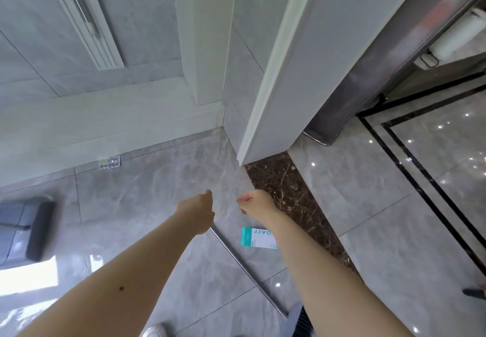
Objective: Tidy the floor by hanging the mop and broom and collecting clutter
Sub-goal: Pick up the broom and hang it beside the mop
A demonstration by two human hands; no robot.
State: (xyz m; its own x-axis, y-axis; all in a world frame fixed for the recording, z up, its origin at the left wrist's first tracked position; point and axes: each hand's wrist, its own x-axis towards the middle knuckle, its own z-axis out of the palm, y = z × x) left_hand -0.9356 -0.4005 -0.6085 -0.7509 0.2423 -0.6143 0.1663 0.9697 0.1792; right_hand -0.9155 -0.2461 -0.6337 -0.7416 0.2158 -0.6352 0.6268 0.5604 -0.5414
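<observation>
Grey marble floor point(147, 184) filled the view, meeting a white wall at a doorway. Both hands reached forward over it: the left hand point(197, 211) seemed curled around the top of a metal pole point(236, 256) lying aslant beneath it, while the right hand point(256, 203) looked loosely curled and empty. Just below the right hand lay a teal box point(257, 238). Far left of the hands, a mop head point(39, 231) rested on the floor. Judging by this, nothing was hung or collected yet.

Silver broom handle point(244, 268) flat on floor
</observation>
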